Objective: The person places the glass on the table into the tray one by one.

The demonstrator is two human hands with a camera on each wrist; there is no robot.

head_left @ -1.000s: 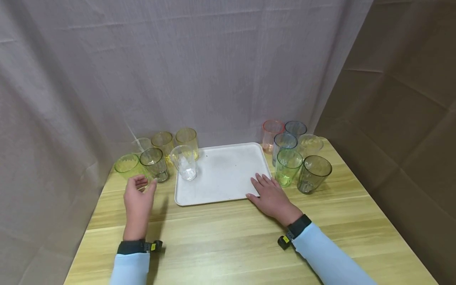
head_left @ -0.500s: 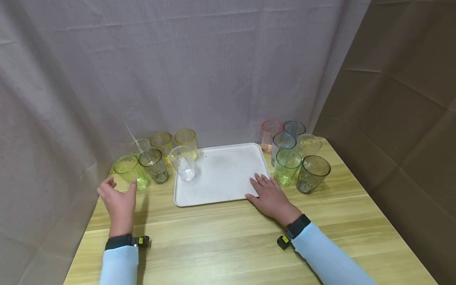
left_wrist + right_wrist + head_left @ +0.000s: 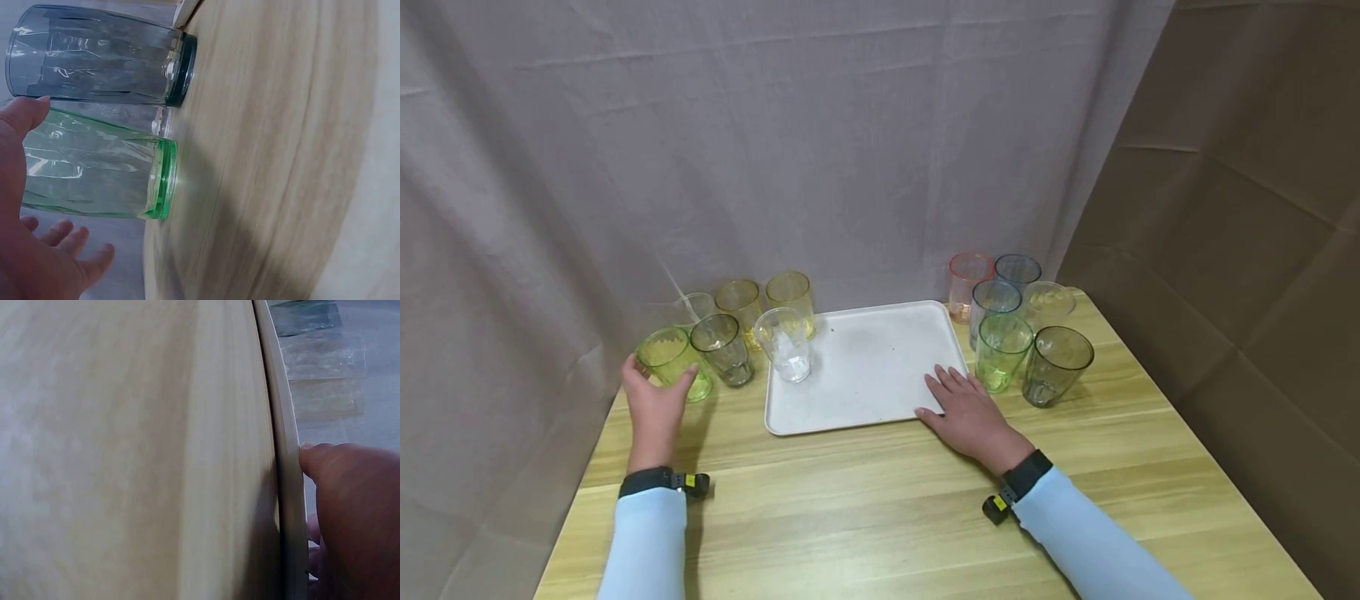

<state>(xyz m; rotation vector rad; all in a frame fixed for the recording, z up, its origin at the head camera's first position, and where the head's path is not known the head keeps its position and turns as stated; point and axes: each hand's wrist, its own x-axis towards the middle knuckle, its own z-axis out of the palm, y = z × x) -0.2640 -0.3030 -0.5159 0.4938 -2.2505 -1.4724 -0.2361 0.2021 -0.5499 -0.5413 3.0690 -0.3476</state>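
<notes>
Left hand at a translucent yellow-green, tapered tumbler, which stands upright on the pale wood-grain desk. The tumbler lies directly ahead of the palm, between thumb and fingers; the hand is spread, and the left wrist view shows the fingers apart from the wall. Whether the thumb touches the tumbler cannot be told. A smoky-grey translucent tumbler stands just beside it, on the thumb side. Right hand well apart from the yellow-green tumbler, its fingers straight and resting on the near right corner of a white rectangular tray, the thumb at the front rim. A clear, colourless tumbler stands on the tray's left part, between the two hands.
</notes>
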